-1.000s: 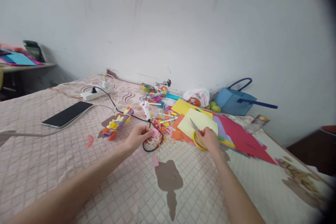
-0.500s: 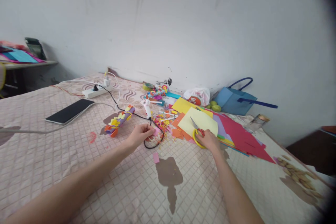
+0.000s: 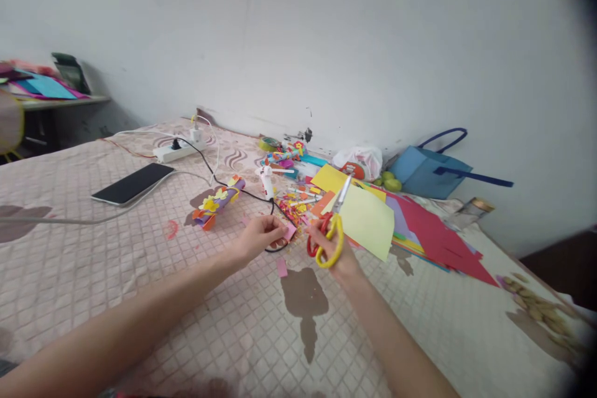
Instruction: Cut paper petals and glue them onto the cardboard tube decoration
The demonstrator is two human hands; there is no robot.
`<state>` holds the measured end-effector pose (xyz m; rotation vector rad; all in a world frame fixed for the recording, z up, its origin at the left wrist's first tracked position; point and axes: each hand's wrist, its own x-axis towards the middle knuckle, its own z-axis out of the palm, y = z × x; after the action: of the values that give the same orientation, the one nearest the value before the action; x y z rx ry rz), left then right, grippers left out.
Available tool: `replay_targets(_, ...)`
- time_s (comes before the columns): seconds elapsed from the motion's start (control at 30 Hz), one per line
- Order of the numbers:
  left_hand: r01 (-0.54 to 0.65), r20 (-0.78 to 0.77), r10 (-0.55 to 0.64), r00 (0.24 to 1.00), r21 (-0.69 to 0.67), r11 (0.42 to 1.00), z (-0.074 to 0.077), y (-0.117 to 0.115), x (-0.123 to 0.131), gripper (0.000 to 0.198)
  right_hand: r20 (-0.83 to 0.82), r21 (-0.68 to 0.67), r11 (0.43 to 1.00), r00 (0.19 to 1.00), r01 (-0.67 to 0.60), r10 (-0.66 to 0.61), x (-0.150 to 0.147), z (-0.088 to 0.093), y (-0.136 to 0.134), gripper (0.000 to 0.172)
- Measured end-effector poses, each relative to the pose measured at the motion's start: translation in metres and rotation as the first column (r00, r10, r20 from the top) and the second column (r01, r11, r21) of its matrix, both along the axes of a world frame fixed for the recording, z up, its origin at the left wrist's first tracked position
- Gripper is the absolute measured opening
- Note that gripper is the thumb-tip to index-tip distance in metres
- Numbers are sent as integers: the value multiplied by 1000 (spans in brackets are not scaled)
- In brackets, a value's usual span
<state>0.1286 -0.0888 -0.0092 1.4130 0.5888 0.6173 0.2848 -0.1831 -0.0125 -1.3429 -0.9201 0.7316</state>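
Pinched in my left hand (image 3: 262,236) is a small pink piece of paper (image 3: 290,232), just over the black cord loop. My right hand (image 3: 334,250) grips scissors (image 3: 333,230) with red and yellow handles, their blades pointing up and away and looking closed. Another pink paper piece (image 3: 282,267) lies on the quilted cover nearer to me. Beyond my hands stands a white glue gun (image 3: 265,183) beside a heap of colourful paper scraps (image 3: 298,202). To the left lies a purple paper roll (image 3: 226,197) decorated with yellow and orange flowers.
A pale yellow sheet (image 3: 368,221) tops stacked coloured paper, with a red sheet (image 3: 438,239) to its right. At the back right sits a blue bag (image 3: 429,171). A black-screened tablet (image 3: 133,183) and a white power strip (image 3: 180,150) lie left, their cables crossing the cover.
My right hand has lifted the scissors off the yellow sheet and brought them left, close to my left hand. My left hand keeps holding the pink piece. The view has shifted slightly.
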Motion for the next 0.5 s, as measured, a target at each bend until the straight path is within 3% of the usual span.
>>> replay_targets(0.13, 77, 18, -78, 997, 32, 996, -5, -8, 1, 28, -107, 13, 998, 992, -64, 65, -27, -2, -1, 30)
replay_targets(0.5, 158, -30, -155, 987, 127, 979, -11, -9, 3, 34, -61, -82, 995, 996, -63, 58, -26, -1, -4, 34)
